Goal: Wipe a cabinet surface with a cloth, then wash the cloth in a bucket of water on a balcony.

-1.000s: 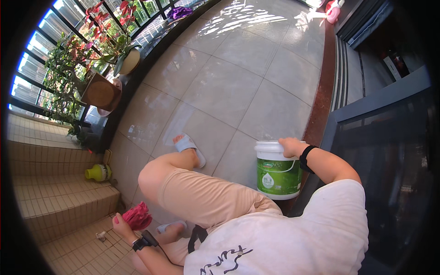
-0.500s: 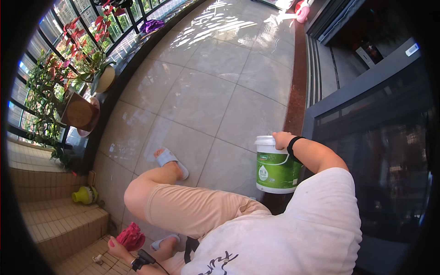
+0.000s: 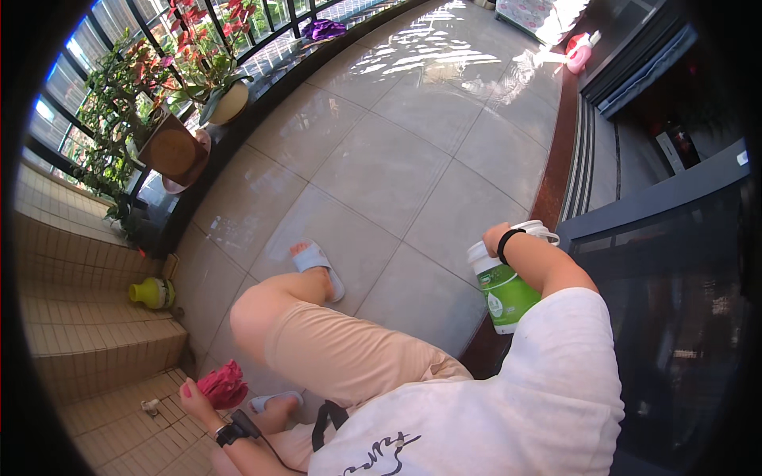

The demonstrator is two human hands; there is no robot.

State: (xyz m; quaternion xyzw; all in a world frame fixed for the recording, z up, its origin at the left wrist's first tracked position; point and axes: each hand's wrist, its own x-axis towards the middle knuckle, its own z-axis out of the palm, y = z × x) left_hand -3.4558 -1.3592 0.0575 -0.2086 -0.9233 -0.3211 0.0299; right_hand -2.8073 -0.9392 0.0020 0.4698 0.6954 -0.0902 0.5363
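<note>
My right hand (image 3: 494, 240) grips the near left part of the rim of a green and white plastic bucket (image 3: 506, 292). The bucket stands slightly tilted beside the dark red sill, and its white handle (image 3: 543, 233) sticks out past my wrist. My forearm covers part of the bucket, and what is inside it cannot be seen. At the lower left, my left hand (image 3: 195, 401) is closed round a bunched-up crimson cloth (image 3: 223, 385), over the tiled step.
Grey floor tiles (image 3: 381, 174) with wet-looking shine stretch ahead. Potted plants (image 3: 230, 101) and a purple cloth (image 3: 324, 29) sit on the ledge by the railing. A yellow-green container (image 3: 151, 293) lies by the tiled step (image 3: 95, 341). A dark sliding door (image 3: 667, 278) borders the right.
The bucket has tilted and its handle has swung to the far right side of the rim. My view has turned a little; my left hand still holds the cloth.
</note>
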